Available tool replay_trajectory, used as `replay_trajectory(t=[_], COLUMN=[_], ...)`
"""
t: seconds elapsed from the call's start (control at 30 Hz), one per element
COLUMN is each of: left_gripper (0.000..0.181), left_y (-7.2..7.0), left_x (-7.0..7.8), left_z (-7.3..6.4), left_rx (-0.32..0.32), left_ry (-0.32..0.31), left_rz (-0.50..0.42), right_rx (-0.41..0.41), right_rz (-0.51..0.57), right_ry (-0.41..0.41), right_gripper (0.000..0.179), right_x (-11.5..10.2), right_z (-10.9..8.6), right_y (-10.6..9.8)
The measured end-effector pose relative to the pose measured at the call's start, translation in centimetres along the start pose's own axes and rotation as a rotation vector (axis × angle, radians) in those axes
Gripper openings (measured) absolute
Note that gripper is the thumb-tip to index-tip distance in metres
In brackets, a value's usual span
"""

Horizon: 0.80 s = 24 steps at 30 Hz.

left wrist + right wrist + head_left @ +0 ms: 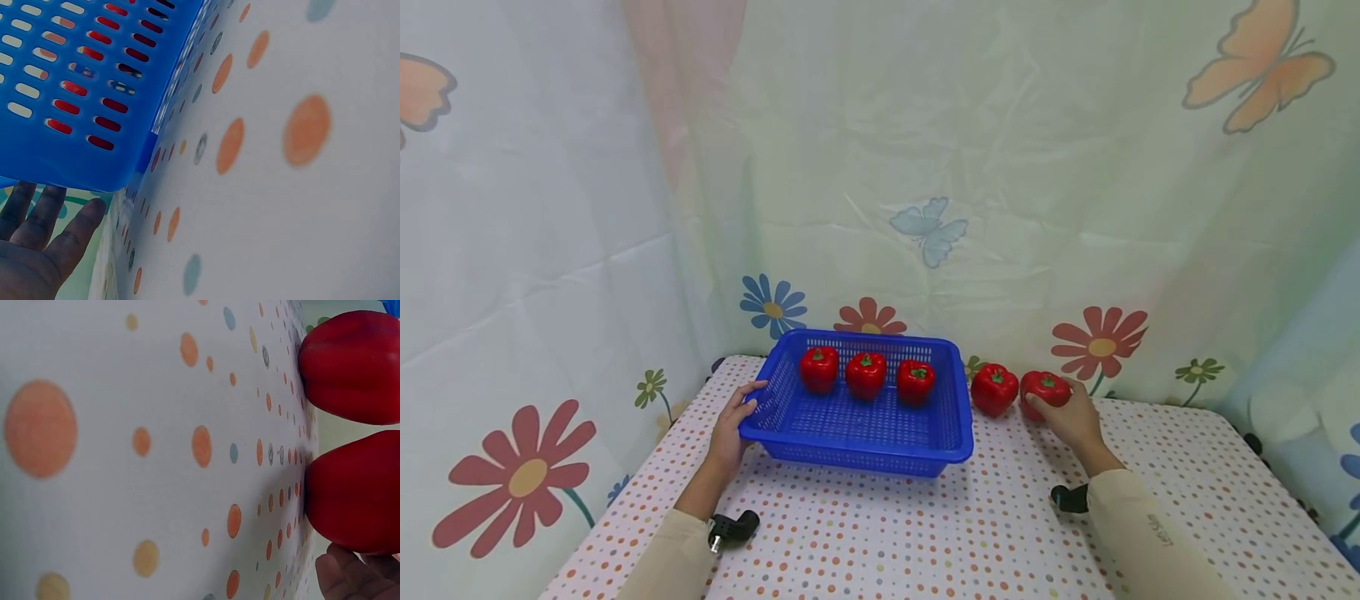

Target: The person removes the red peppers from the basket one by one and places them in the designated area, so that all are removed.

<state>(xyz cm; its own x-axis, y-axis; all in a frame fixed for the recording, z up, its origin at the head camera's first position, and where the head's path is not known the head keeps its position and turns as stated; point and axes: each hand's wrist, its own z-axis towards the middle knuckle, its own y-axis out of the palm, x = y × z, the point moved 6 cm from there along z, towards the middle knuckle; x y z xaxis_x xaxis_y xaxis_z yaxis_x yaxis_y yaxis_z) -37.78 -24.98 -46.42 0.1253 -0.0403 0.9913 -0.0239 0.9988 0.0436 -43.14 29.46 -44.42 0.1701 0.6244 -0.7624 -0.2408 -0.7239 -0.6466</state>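
Observation:
In the head view, a blue plastic basket [850, 448] with slotted walls stands on the table. Three red bell peppers sit inside it in a row: a left one [818, 370], a middle one [866, 377] and a right one [916, 383]. My left hand [727, 433] touches the basket's left rim; the left wrist view shows its fingers [78, 231] fairly straight at the rim. To the basket's right stands another red bell pepper [995, 390]. Beside that, my right hand [1075, 421] grips a further red bell pepper [1045, 392] between thumb and fingers.
The table [880, 533] has a white cloth with coloured dots. A curtain [850, 167] printed with flowers and butterflies hangs behind and to the sides. Black wrist-worn devices show at the left sleeve [662, 550] and the right sleeve [1138, 533].

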Motion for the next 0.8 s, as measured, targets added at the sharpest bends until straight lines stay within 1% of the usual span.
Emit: replay_trajectory(t=[0.13, 0.2, 0.27, 0.37, 0.43, 0.5, 0.53, 0.6, 0.67, 0.73, 0.8], left_gripper=[0.043, 0.043, 0.043, 0.043, 0.043, 0.043, 0.043, 0.043, 0.043, 0.043, 0.043], left_y=[0.0, 0.1, 0.1, 0.0, 0.0, -0.1, -0.1, -0.1, 0.0, 0.0, 0.1], left_x=[0.1, 0.1, 0.2, 0.1, 0.1, 0.1, 0.1, 0.1, 0.0, 0.1, 0.2], left_z=[0.0, -0.1, -0.1, -0.1, -0.1, -0.1, -0.1, -0.1, -0.1, 0.0, 0.0], left_rx=[0.003, 0.004, 0.004, 0.005, 0.005, 0.005, 0.005, 0.005, 0.009, 0.010, 0.007], left_ry=[0.002, 0.001, 0.002, 0.000, 0.000, -0.002, -0.002, -0.002, -0.002, -0.002, 0.002], left_rz=[0.005, 0.009, 0.013, 0.016, 0.014, 0.015, 0.017, 0.018, 0.018, 0.012, 0.012], right_rx=[0.006, 0.037, 0.086, 0.161, 0.167, 0.120, 0.080, -0.028, -0.158, -0.281, -0.374], right_rz=[-0.015, -0.035, -0.050, -0.066, -0.050, -0.017, 0.000, 0.014, -0.010, -0.071, -0.141], right_ry=[-0.014, -0.021, -0.038, -0.090, -0.154, -0.228, -0.265, -0.331, -0.366, -0.382, -0.401], right_gripper=[0.092, 0.090, 0.086, 0.080, 0.079, 0.080, 0.080, 0.083, 0.089, 0.093, 0.094], right_x=[-0.4, -0.7, -1.3, -3.1, -5.0, -7.1, -8.1, -10.0, -11.6, -12.9, -14.2], right_z=[-0.2, -0.3, -0.6, -1.4, -2.1, -2.9, -3.3, -3.9, -4.4, -4.5, -4.5], right_y=[-0.1, -0.3, -0.5, -1.0, -1.1, -0.9, -0.6, 0.1, 1.1, 1.9, 2.4])
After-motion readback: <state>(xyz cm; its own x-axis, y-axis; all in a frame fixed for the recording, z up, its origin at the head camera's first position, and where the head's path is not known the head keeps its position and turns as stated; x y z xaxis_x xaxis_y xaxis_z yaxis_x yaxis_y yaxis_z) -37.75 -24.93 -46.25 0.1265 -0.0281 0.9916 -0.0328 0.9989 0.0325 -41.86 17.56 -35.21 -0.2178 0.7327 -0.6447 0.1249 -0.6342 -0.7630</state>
